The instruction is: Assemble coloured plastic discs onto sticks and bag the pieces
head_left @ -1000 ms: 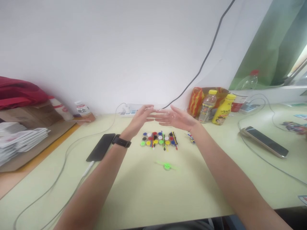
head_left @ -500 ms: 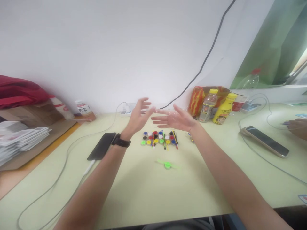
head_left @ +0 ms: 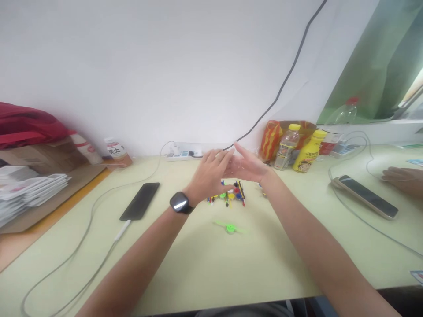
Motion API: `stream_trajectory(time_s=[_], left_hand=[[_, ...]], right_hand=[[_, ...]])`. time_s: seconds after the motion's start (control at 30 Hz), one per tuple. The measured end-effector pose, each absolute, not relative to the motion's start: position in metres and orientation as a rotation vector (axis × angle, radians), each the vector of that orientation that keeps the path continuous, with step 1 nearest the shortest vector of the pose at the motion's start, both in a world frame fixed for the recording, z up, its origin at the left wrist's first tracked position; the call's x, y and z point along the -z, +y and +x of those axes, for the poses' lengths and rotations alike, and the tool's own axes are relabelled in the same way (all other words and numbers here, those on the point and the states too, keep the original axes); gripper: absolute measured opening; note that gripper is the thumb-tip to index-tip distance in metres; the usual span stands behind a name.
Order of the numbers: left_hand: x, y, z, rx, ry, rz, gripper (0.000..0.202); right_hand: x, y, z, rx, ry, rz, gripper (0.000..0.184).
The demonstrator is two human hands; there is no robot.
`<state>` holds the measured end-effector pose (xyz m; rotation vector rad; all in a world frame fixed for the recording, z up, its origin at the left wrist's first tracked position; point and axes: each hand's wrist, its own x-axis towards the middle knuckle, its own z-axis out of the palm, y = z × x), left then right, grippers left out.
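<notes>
My left hand (head_left: 211,171), with a black smartwatch (head_left: 180,203) at the wrist, is held above the table with fingers stretched out and thumb apart. Its fingertips overlap the fingers of my right hand (head_left: 249,166). My right hand is open, thumb raised, its fingers partly hidden behind the left. I see no object gripped in either hand; faint glints near the right palm are too small to make out. Below the hands lie several small coloured round pieces and arrow-shaped sticks (head_left: 238,192), partly covered by my left hand. Nearer me lies a bright green spinner (head_left: 230,228) with thin blades.
A charging black phone (head_left: 140,201) lies left, its cable looping forward. Bottles (head_left: 306,152) and a snack bag (head_left: 270,140) stand back right. Another phone (head_left: 368,196) and another person's hand (head_left: 403,180) are at the right. White trays (head_left: 42,189) are stacked left; a power strip (head_left: 181,154) lies by the wall.
My left hand has moved right and turned palm down, now overlapping my right fingers and covering part of the coloured pieces. My right hand has barely shifted.
</notes>
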<state>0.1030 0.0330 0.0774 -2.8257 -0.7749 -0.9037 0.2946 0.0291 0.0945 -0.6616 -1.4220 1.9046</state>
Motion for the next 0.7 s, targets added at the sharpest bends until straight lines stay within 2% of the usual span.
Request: stream_trajectory(time_s=[0.13, 0.3, 0.47, 0.6, 0.7], left_hand=[[-0.067, 0.039, 0.101, 0.865, -0.852, -2.751, 0.097], [-0.065, 0.045, 0.092, 0.910, -0.953, -2.772, 0.093], [-0.063, 0.060, 0.075, 0.986, -1.041, -2.963, 0.089], [-0.062, 0.072, 0.058, 1.020, -1.175, -3.259, 0.091], [-0.066, 0.074, 0.051, 0.970, -1.317, -3.364, 0.093]], right_hand=[[-0.096, 0.030, 0.295, -1.897, -1.413, -0.670, 0.073], [-0.111, 0.024, 0.308, -1.755, -1.466, -0.830, 0.050], [-0.121, 0.025, 0.348, -1.220, -1.636, -1.080, 0.032], [-0.104, 0.039, 0.396, -0.854, -1.881, -1.486, 0.017], [-0.079, 0.050, 0.421, -0.952, -2.023, -2.044, 0.020]])
